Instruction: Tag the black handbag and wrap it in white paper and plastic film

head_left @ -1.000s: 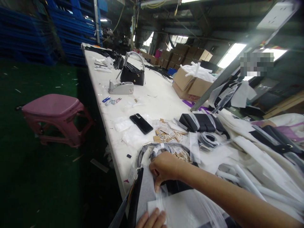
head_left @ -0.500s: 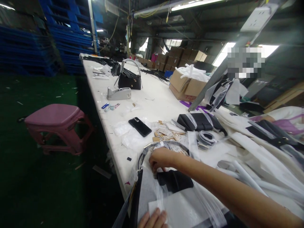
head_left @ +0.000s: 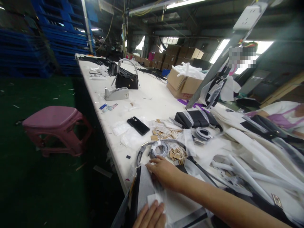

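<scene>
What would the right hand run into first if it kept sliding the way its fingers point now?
The right hand points left toward the table edge. First in line looks like the grey sheet and dark strap beside its fingertips, then the edge; depth is unclear.

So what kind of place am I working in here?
Probably a handbag factory's packing floor: a long white worktable strewn with black handbags, stacked cardboard cartons behind, and blue pallets by the wall.

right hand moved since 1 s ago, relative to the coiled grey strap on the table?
Yes. The right hand has slid toward the person, off the coiled grey strap, and lies flat on the white wrapping sheet.
</scene>
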`<state>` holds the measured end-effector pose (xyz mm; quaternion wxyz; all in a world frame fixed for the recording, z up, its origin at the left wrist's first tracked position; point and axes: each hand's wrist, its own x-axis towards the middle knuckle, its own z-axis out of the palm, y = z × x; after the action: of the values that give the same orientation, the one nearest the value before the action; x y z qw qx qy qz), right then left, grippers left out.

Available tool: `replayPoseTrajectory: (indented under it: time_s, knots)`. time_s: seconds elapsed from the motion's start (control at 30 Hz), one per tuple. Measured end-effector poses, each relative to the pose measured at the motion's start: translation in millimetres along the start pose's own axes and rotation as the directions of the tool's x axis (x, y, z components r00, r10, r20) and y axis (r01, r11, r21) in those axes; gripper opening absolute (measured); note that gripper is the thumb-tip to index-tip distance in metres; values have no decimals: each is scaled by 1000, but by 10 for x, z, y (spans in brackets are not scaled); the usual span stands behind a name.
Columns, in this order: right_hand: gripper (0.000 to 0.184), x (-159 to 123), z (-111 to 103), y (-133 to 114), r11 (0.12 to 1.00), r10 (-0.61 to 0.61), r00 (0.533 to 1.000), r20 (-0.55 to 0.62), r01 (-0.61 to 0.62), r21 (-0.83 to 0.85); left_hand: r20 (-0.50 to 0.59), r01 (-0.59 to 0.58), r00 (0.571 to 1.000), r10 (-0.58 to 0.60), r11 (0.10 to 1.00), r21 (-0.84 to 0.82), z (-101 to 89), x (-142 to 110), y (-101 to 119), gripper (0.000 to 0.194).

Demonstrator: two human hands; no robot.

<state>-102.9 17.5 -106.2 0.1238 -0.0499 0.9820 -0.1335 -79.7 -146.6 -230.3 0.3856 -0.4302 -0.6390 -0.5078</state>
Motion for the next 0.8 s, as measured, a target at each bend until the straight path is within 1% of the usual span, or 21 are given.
replayPoseTrajectory:
  time_s: [0.03,0.07,0.1,0.13,0.17,0.2,0.23,0.3,0.4,0.43,0.47,0.5,0.53,0.57,0.6,0.67,0.7,0.73,0.77,0.8]
  knots:
    - [36,-5,-33,24,999,-10,1000,11,10,34,56,-23,998,23,1000,-3,-68,57,-25,40]
    - [35,-32,-71,44,997,-19,1000,13,18,77,147,-82,986,82,997,-8,-145,127,-61,41]
    - [34,-78,-106,57,991,-21,1000,-3,21,128,260,-163,952,162,986,-19,-227,204,-103,42]
    - [35,-138,-131,62,984,-16,999,-32,21,179,374,-253,893,251,966,-43,-306,280,-148,41]
    - [36,-203,-139,60,974,-1,998,-68,16,225,462,-323,828,318,944,-72,-377,348,-191,39]
    - [38,-264,-129,52,967,22,994,-103,5,256,518,-367,774,364,925,-100,-435,401,-226,37]
    - [40,-311,-101,42,964,49,990,-130,-13,267,539,-386,750,384,915,-116,-478,437,-250,36]
    - [45,-346,-8,27,968,93,984,-154,-53,245,547,-369,751,370,922,-116,-524,462,-261,37]
    - [43,-286,114,39,965,134,975,-176,-88,247,587,-321,745,317,942,-102,-543,443,-210,35]
    - [40,-267,127,53,962,140,973,-182,-90,257,600,-308,740,304,946,-99,-548,440,-188,34]
    - [33,-263,122,68,959,150,970,-190,-96,268,610,-304,733,299,948,-99,-556,444,-167,33]
    - [25,-282,103,84,954,172,963,-206,-111,277,617,-306,728,300,947,-99,-566,455,-148,32]
    - [21,-328,73,98,949,211,949,-236,-141,282,621,-313,722,305,944,-100,-578,474,-134,32]
    - [23,-405,40,110,941,263,925,-275,-183,285,627,-319,715,310,942,-103,-592,497,-123,33]
    - [26,-508,10,119,929,323,890,-322,-234,286,636,-319,705,313,941,-110,-607,523,-114,36]
    - [31,-779,-23,135,893,442,797,-412,-348,285,649,-283,697,305,949,-142,-646,569,-105,40]
    - [33,-931,-19,145,868,496,748,-441,-407,285,650,-235,708,277,960,-153,-669,583,-105,40]
    - [35,-1083,-1,159,836,548,701,-456,-468,285,648,-170,727,229,974,-153,-696,588,-108,41]
    - [38,-1224,28,177,798,600,656,-458,-530,287,639,-84,754,153,987,-137,-725,582,-114,40]
    - [41,-1348,65,200,752,653,611,-448,-592,290,629,26,776,49,994,-110,-757,565,-125,41]
